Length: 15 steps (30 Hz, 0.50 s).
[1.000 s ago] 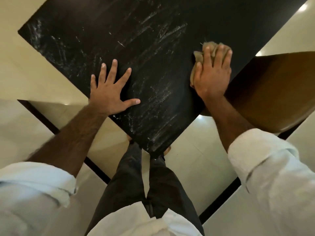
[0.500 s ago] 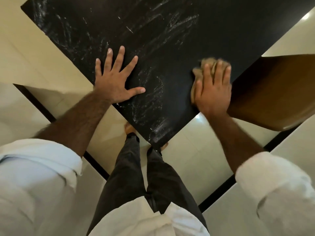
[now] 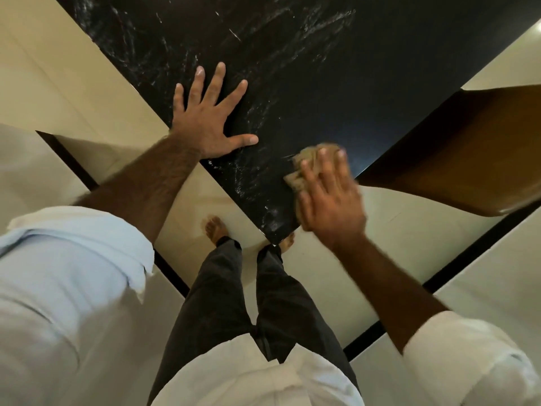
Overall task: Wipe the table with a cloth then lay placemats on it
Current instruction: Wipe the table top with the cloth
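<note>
A black table (image 3: 336,83) with white streaks fills the upper middle, its near corner pointing at my legs. My left hand (image 3: 209,118) lies flat on the table's left edge, fingers spread, holding nothing. My right hand (image 3: 329,191) presses a tan cloth (image 3: 303,168) onto the table close to the near corner; the hand is blurred and covers most of the cloth. No placemats are in view.
A brown wooden chair seat (image 3: 468,148) stands against the table's right edge, just right of my right hand. Cream floor tiles with black strips (image 3: 439,276) surround the table. My bare feet (image 3: 215,230) stand under the near corner.
My right hand has dragged the cloth down the table's right side toward the near corner. My left hand stays planted flat. The view has shifted, so the table sits higher in frame.
</note>
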Tool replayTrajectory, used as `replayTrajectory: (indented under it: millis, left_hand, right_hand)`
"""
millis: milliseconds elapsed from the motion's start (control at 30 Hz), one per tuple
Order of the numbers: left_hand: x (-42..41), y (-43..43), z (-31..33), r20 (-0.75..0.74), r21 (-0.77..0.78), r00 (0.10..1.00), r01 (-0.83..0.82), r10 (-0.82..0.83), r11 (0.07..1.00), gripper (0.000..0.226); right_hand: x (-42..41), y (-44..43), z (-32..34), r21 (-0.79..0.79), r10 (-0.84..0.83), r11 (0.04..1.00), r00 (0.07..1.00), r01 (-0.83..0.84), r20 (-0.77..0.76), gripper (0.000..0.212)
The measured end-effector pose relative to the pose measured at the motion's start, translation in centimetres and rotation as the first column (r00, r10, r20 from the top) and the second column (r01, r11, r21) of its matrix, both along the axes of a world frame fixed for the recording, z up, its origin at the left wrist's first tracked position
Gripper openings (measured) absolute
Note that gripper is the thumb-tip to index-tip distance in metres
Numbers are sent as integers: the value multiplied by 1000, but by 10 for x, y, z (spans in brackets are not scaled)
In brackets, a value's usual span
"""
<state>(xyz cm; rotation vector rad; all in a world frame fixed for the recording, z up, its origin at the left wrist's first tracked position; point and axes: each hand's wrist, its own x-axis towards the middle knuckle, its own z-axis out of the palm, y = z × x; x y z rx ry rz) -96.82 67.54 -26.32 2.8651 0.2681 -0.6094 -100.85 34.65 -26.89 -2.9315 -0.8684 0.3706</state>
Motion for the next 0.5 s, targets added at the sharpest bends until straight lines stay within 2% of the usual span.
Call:
replayTrajectory:
  millis: [100,200,267,400,500]
  left_hand:
    - [-3,2,-2,30,-8,999,11,-11,1000,115]
    - [-5,3,-4,60,-3,998,19,-19,1000,114]
    - [-6,4,-4,58,4,998,22,-22,1000,113]
    - [-6,1,-1,54,3,998,21,-21,1000,112]
    - [-5,2,0,17,10,1000,21,-21,1000,112]
  right_hand:
    - [65,1,-3,-23,-221,975,973,222,64,65]
    - [83,35,1,-16,-307,951,949,309,78,67]
    - [49,61,2,12,-225,974,973,225,46,68]
    - [-65,73,-1,44,89,995,994,-86,-61,68]
    - [-91,41,-8,83,162,984,985,-157,-60,65]
